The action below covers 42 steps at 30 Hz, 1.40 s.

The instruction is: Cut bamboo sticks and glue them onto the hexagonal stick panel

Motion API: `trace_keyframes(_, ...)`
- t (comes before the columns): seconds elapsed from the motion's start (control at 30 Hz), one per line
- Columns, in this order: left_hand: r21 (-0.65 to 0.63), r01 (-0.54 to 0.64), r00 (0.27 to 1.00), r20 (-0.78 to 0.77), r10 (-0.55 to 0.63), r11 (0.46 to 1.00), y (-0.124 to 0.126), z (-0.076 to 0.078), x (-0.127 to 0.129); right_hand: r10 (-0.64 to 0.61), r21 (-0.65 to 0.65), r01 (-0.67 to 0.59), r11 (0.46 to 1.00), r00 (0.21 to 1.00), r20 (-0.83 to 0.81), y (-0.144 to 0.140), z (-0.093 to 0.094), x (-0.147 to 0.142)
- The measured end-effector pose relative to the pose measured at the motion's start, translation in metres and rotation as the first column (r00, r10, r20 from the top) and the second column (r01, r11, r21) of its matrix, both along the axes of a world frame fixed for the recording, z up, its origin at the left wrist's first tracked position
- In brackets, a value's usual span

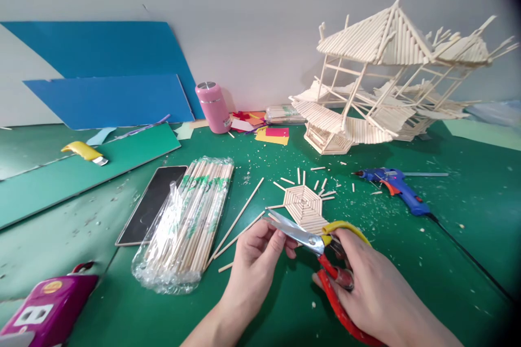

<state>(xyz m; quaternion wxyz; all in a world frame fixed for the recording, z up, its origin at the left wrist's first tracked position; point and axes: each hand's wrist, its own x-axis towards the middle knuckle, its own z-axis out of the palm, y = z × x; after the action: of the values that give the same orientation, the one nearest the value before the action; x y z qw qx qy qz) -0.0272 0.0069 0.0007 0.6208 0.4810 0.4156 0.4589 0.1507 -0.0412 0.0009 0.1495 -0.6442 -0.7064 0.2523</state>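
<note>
A green table (pixel 448 238) carries a plastic bag of wooden sticks (pixel 187 222), a dark phone (pixel 152 203), a blue glue gun (pixel 396 187), a pink cup (pixel 213 107), a hexagon of sticks (pixel 303 206) and a stick house model (pixel 382 87). Small stick pieces (pixel 321 181) lie around the hexagon.

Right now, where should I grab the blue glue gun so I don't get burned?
Take the blue plastic glue gun by its fat blue handle end at lower right, coming from the cord side. It lies flat on the green mat, with its metal nozzle pointing left toward the wooden stick hexagon, so stay away from that tip.
</note>
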Motion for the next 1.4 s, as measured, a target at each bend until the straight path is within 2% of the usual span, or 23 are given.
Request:
trace_keyframes(0.2,0.044,-0.043,0.998,0.040,0.042,0.998,-0.002,-0.002,0.000,0.019,-0.051,-0.021,0.998,1.000,-0.023,-0.001,0.003,-0.004)
trace_keyframes(0.33,0.035,-0.030,0.997,0.069,0.027,0.999,-0.002,-0.004,0.000,-0.001,-0.049,-0.004,0.999,0.995,-0.104,-0.002,0.003,-0.007)
trace_keyframes(0.4,0.027,-0.046,0.998,0.037,0.045,0.999,-0.001,-0.004,0.001,-0.010,-0.053,0.001,0.999,0.986,-0.169,-0.002,0.002,-0.006)
trace_keyframes(0.53,0.035,-0.129,0.981,-0.139,0.133,0.991,0.001,-0.004,0.001,-0.094,-0.172,0.046,0.984,0.955,-0.280,0.001,0.007,0.001)
trace_keyframes(0.6,0.126,-0.128,0.942,-0.294,0.161,0.984,0.002,-0.006,-0.001,-0.171,-0.192,0.116,0.975,0.937,-0.304,0.002,0.011,0.006)
trace_keyframes(0.67,0.285,-0.045,0.859,-0.478,0.182,0.957,0.003,-0.009,-0.003,-0.235,-0.151,0.193,0.969,0.909,-0.345,0.003,0.013,0.012)
trace_keyframes(0.77,0.479,0.210,0.682,-0.697,0.223,0.852,0.006,-0.015,-0.003,-0.299,-0.102,0.282,0.954,0.869,-0.395,0.003,0.012,0.020)
trace_keyframes(0.83,0.514,0.375,0.559,-0.789,0.253,0.772,0.008,-0.017,-0.002,-0.323,-0.113,0.303,0.946,0.856,-0.403,0.001,0.009,0.023)
trace_keyframes(1.0,0.404,0.665,0.235,-0.912,0.337,0.628,0.016,-0.016,0.007,-0.342,-0.143,0.312,0.939,0.812,-0.474,-0.001,0.007,0.025)
trace_keyframes(1.07,0.346,0.756,0.142,-0.915,0.377,0.555,0.021,-0.012,0.010,-0.344,-0.140,0.317,0.938,0.794,-0.501,-0.002,0.006,0.027)
trace_keyframes(1.17,0.288,0.846,0.103,-0.914,0.392,0.448,0.029,-0.004,0.012,-0.336,-0.152,0.302,0.941,0.785,-0.521,-0.003,0.005,0.033)
trace_keyframes(1.23,0.229,0.912,0.091,-0.922,0.376,0.341,0.034,0.002,0.013,-0.333,-0.168,0.288,0.943,0.783,-0.525,-0.003,0.003,0.039)
trace_keyframes(1.3,0.190,0.946,0.081,-0.922,0.379,0.261,0.038,0.006,0.014,-0.332,-0.188,0.273,0.943,0.790,-0.516,-0.004,0.002,0.043)
trace_keyframes(1.33,0.182,0.953,0.083,-0.924,0.373,0.240,0.039,0.007,0.014,-0.327,-0.196,0.262,0.945,0.794,-0.513,-0.004,0.002,0.045)
trace_keyframes(1.4,0.201,0.945,0.109,-0.937,0.333,0.257,0.042,0.008,0.015,-0.317,-0.196,0.250,0.948,0.797,-0.515,-0.005,0.002,0.046)
